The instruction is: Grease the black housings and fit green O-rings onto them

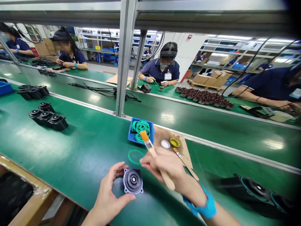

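Observation:
My left hand (pixel 109 191) curls its thumb and fingers around a round black motor-like housing (pixel 133 181) with stepped rings and lugs on its rim. Above and to the right of it, my right hand (pixel 166 163) pinches a thin green sealing ring (pixel 135 150) at the fingertips. That same hand also grips a paintbrush (pixel 150 147), wooden handle under the palm and orange bristles pointing up and away. Just beyond the brush tip, a blue bin (pixel 129 138) holds many green rings (pixel 141 128).
Brown cardboard (pixel 187 147) carries a yellow-lined pot (pixel 174 142), a white lid (pixel 165 144) and a second brush (pixel 185 161). Black housings stand left (pixel 56 121) and right (pixel 254 190), the right ones with green rings. A metal post (pixel 125 62) rises ahead; co-workers sit beyond.

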